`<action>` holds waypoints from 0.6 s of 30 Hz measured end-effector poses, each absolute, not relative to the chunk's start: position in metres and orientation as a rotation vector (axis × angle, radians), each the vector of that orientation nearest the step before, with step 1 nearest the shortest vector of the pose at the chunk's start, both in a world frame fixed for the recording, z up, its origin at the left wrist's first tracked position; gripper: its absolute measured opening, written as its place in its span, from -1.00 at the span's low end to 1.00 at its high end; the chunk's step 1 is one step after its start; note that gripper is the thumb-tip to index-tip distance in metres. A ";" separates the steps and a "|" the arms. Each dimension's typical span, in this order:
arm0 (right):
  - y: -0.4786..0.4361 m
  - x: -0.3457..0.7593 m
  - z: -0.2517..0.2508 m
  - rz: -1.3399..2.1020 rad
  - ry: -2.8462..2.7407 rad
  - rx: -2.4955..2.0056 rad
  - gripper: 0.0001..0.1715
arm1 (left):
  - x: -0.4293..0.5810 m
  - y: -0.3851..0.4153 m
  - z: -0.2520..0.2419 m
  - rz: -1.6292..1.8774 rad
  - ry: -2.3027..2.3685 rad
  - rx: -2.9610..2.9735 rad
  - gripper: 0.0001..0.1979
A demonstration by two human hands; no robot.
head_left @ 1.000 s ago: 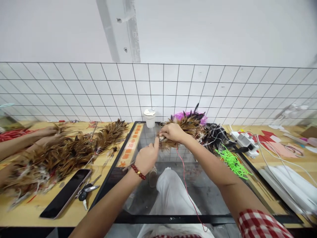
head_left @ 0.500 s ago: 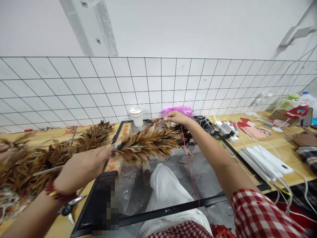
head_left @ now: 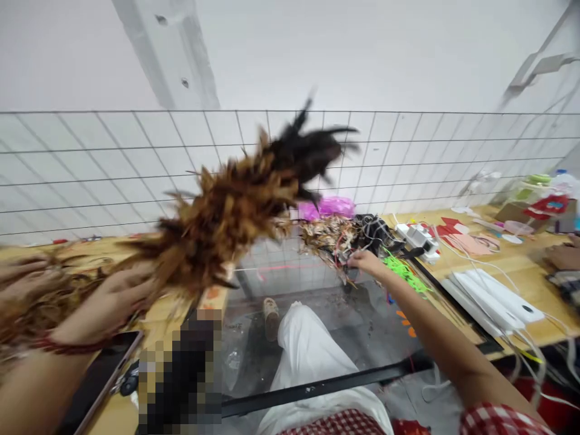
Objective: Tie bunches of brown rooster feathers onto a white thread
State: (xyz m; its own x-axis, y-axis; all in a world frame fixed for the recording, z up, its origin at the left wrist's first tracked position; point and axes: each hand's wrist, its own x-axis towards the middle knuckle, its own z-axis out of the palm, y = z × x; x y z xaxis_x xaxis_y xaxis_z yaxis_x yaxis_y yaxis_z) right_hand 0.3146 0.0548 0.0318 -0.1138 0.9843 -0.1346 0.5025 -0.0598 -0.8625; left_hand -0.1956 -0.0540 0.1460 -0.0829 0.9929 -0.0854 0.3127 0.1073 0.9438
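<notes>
My left hand (head_left: 124,293) is closed around the lower end of a feather duster (head_left: 226,211). Its brown plumage leans up to the right, blurred by motion, with black feathers at the tip. Over the glass tabletop (head_left: 308,302), my right hand (head_left: 366,263) has its fingers pinched together at the near edge of a pile of loose pale-brown feathers (head_left: 328,232). What lies between those fingers, if anything, is too small to make out. Another person's hand (head_left: 27,275) rests among brown feathers (head_left: 67,296) at the far left.
A phone (head_left: 104,371) and keys (head_left: 129,380) lie at lower left. Behind the feather pile are a pink plastic bag (head_left: 338,207) and a black cable bundle (head_left: 374,232). White devices (head_left: 493,296) with cords sit right, near another person's hand (head_left: 562,257). A wire grid (head_left: 408,163) stands behind.
The duster has swung from lying level over the table to slanting up in my left hand. My right hand has moved from its far end down and right to the feather pile.
</notes>
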 end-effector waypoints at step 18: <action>0.034 0.151 0.051 1.319 -1.620 -1.082 -0.64 | 0.002 0.015 0.054 1.122 0.489 0.609 -0.82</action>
State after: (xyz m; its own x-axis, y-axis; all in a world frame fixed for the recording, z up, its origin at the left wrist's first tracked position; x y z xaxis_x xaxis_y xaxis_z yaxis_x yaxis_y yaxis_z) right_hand 0.1508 0.0340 0.0511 -0.3438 0.9378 0.0492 0.1418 0.1036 -0.9845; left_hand 0.0016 0.0152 0.0538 0.3608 0.9308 -0.0583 -0.6767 0.3043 0.6704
